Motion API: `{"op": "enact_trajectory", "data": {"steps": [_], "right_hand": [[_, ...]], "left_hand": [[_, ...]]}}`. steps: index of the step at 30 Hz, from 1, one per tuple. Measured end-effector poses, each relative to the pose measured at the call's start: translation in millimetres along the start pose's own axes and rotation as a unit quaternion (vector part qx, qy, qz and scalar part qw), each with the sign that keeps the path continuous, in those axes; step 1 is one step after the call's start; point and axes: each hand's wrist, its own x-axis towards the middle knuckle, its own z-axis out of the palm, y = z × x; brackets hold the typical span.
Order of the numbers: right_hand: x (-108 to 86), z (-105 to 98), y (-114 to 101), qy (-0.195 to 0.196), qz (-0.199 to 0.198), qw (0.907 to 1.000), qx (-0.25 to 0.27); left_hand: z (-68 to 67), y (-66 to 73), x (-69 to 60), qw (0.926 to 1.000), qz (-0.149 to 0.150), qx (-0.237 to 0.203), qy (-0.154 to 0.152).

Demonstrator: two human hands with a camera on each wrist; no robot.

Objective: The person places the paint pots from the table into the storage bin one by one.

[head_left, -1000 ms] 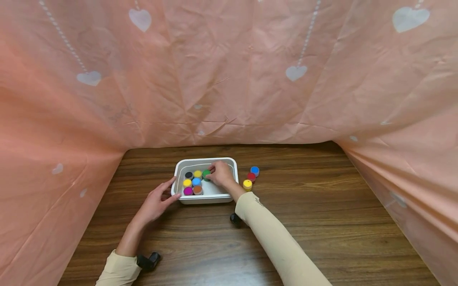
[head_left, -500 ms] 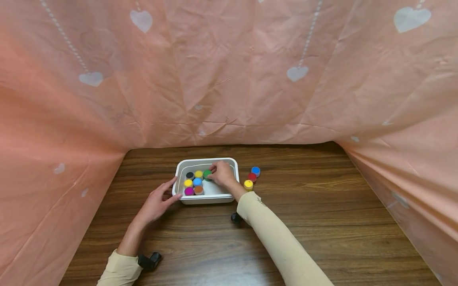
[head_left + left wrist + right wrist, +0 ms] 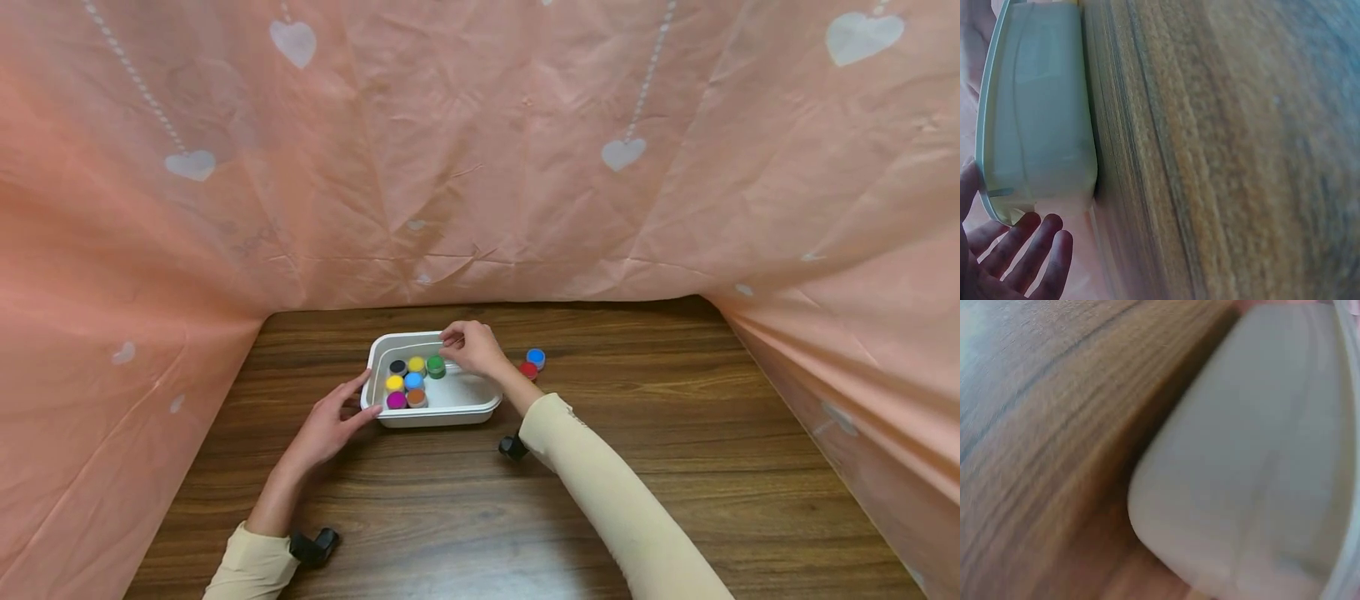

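Note:
A white plastic bin (image 3: 435, 421) holds several small paint pots in its left part: black, yellow, light blue, magenta, brown and a green pot (image 3: 436, 367). My left hand (image 3: 326, 427) touches the bin's front left corner, thumb at the rim and fingers against the end wall (image 3: 1019, 215). Over the bin's back right part hovers my right hand (image 3: 472, 346), fingers loosely bent, nothing seen in them, apart from the green pot. The right wrist view shows the bin's outer wall but not the hand.
On the wooden table (image 3: 420, 508), right of the bin, stand a blue pot (image 3: 536, 358) and a red pot (image 3: 528, 370), partly behind my right wrist. A pink curtain (image 3: 480, 208) with hearts hangs at the back and sides.
My right hand has let go of the green pot and moved up and right. Its forearm now covers the yellow pot outside the bin. The left hand has stayed at the corner.

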Motion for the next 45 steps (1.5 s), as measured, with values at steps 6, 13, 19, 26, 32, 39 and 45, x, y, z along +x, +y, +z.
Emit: {"op": "enact_trajectory", "data": {"steps": [6,13,19,26,32,39,45], "right_hand": [[-9.6,-32,7,0.006,-0.013,0.9992,0.038],[-24.6,-68,32,0.025,0.007,0.9973,0.069],[-35.0,-87,63,0.047,0.029,0.9950,0.083],[-48.2,-97,96,0.056,0.059,0.9947,0.062],[-57.9,-98,111,0.048,0.089,0.9928,0.064],[-61.7,-95,121,0.023,0.111,0.9900,0.083],[-64.6,-93,126,-0.004,0.124,0.9868,0.104]], "left_hand": [[0.2,0.0,1.3,1.0000,0.000,-0.003,-0.003],[-0.4,-0.1,1.6,1.0000,-0.002,-0.008,-0.005],[-1.0,-0.1,1.6,0.9999,-0.002,-0.010,-0.005],[-0.8,0.1,2.2,0.9999,0.000,-0.011,-0.008],[-2.3,-0.3,1.1,1.0000,0.000,-0.005,-0.007],[-3.1,-0.3,-1.7,1.0000,-0.004,-0.003,-0.008],[-2.0,0.6,-0.8,0.9999,-0.003,-0.005,-0.010]]}}
